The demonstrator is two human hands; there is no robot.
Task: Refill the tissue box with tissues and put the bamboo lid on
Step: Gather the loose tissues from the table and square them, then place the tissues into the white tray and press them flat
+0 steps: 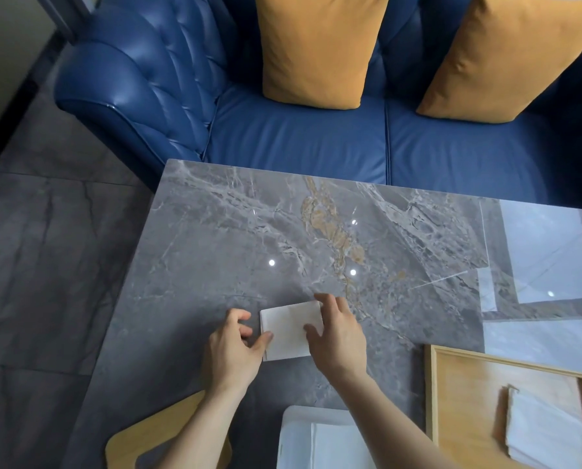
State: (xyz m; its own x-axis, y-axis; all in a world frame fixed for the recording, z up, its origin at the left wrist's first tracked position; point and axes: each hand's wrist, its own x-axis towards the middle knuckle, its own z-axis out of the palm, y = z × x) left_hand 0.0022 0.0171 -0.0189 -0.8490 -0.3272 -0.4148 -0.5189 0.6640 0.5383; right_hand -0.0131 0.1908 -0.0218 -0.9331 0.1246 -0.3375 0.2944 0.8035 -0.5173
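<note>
Two hands (235, 346) (338, 336) folding tissue (287, 328), tissues (546, 428) in tray (430, 394)

The counter (235, 238) under my hands looks like polished grey marble, glossy with light spots. The folded tissue (287, 330) is soft matt paper. The tray (465, 384) is pale, smooth wood; the sofa (282, 140) shiny blue leather.

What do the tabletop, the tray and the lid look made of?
Tabletop: polished marble or marble-look slab, grey veining, glossy light reflections. Tray: pale unpainted wood, raised rim, matte. Lid: tan, flat, rounded corners, looks like bamboo; grain unclear.
</note>
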